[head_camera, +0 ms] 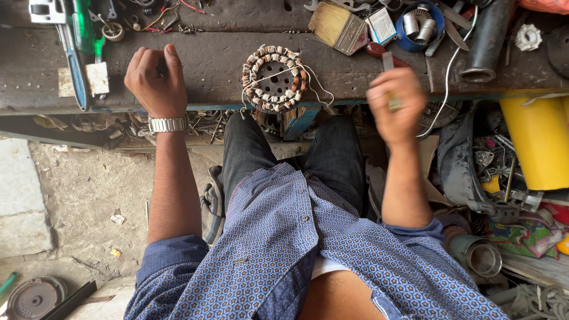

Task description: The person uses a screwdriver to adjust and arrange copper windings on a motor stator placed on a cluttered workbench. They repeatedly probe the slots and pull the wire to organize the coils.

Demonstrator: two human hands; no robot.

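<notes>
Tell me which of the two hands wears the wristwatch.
The left hand, the sharp one resting on the bench left of the wound stator; a metal watch circles its wrist. The blurred right hand has a bare wrist.

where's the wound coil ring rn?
Head view: the coil ring lies flat on the workbench near its front edge, centred between the left hand and right hand, below-left of the paintbrush.

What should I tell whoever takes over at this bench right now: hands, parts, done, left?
Left hand: loosely closed, resting on the workbench; whether it holds anything is hidden.
Right hand: raised and blurred, pinching a small yellowish item I cannot make out.
Wound stator ring: flat at the bench edge between the hands, white wires trailing off it, untouched.
Paintbrush lies behind it.
Done: coils appear wound all round.
Left: loose leads not yet tidied.
</notes>
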